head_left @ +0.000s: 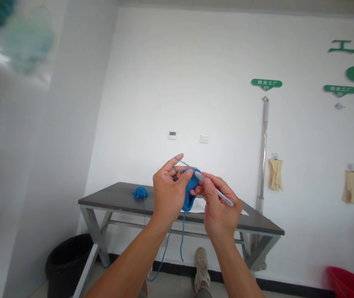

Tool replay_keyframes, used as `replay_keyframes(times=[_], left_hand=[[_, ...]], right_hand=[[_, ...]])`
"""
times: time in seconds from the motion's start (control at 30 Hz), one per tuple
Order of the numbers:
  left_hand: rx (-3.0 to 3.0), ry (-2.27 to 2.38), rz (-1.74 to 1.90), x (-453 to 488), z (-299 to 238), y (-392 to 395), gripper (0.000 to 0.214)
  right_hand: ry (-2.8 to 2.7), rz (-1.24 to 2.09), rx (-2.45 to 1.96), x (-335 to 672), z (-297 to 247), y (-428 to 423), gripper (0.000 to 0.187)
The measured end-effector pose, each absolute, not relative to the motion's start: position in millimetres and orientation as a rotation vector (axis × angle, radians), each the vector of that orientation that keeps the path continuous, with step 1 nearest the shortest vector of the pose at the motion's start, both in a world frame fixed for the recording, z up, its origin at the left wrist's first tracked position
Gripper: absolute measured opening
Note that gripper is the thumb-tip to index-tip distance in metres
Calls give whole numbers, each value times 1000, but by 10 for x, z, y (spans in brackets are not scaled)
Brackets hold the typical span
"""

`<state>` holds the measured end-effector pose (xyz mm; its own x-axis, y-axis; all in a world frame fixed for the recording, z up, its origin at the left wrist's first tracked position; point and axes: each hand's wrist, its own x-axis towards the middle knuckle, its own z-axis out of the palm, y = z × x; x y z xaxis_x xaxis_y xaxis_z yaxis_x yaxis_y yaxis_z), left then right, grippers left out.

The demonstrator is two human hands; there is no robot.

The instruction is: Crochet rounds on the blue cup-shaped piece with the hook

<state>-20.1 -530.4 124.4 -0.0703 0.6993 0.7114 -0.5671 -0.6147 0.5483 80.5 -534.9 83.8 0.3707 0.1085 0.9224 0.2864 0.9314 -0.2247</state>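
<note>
My left hand point(171, 188) pinches a piece of blue crochet work point(190, 194) between thumb and fingers, its index finger raised with blue yarn running over it. Close to the left thumb, an orange stitch marker point(179, 174) sits on the crochet piece. A crochet hook point(216, 191) with a thick grey handle is held in my right hand point(222, 207), its tip at the top edge of the blue piece. Loose blue yarn point(182, 240) hangs below the work. The small ball of blue yarn point(140, 192) lies on the table to the left.
Behind my hands stands a dark grey table point(111, 196) with white paper point(198, 205) on it. A black bin point(68, 263) is at the lower left, a red tub point(347, 283) at the lower right. Gloves point(276, 174) and a pole point(264, 153) hang on the wall.
</note>
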Motion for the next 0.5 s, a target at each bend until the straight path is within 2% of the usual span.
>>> replay_keyframes(times=[0.1,0.3,0.5], left_hand=[[1247,134,1731,-233,1275,-5322,62],[1191,126,1469,-369,1352,-5338,68],[1252,160,1384,-532,1398,-5414,74]], right_hand=[[-1207,-304,-361,777,797,-5402,18],[-1264,-630,-321,790,744,-5450,46],[-1404,-673,-287,923,791,-5525,46]])
